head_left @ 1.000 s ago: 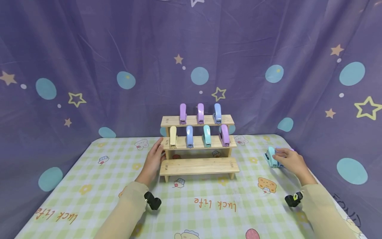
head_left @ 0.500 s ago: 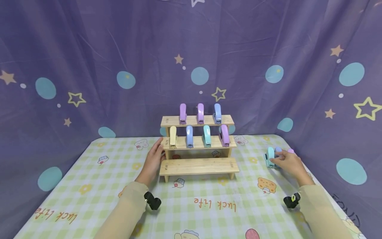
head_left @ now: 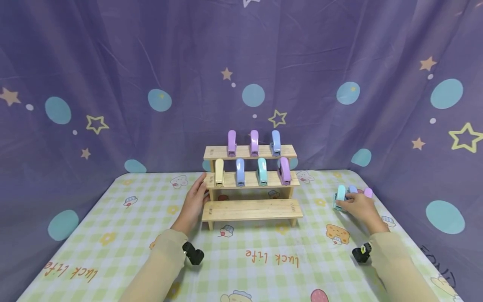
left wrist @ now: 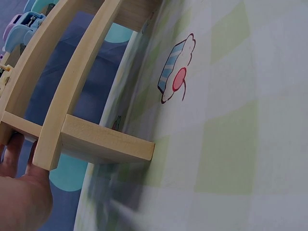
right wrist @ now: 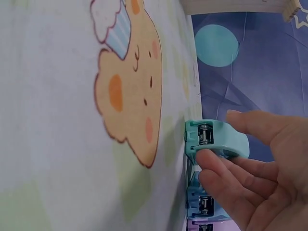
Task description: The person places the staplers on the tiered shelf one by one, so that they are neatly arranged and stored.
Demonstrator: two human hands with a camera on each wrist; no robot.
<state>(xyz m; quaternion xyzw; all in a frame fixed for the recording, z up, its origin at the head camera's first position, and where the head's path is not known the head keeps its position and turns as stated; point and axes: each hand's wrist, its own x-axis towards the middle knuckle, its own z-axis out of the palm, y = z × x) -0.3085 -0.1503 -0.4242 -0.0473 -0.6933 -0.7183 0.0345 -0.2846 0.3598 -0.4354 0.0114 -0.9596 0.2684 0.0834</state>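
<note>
Your left hand (head_left: 193,205) grips the left end of the 3-tier pale wooden stand (head_left: 253,209), and your right hand (head_left: 362,206) pinches a glossy teal stapler (right wrist: 227,138) at the right of the green-checked counter (head_left: 151,201). Beyond it sit a blue stapler (head_left: 352,189) and a purple stapler (head_left: 368,192); 7 pastel staplers (head_left: 262,170) fill the upper 2 tiers.

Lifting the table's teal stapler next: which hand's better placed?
Right, I'd judge: the right hand has thumb and fingers either side of the teal stapler; the left hand grips the left end of the wooden rack.
</note>
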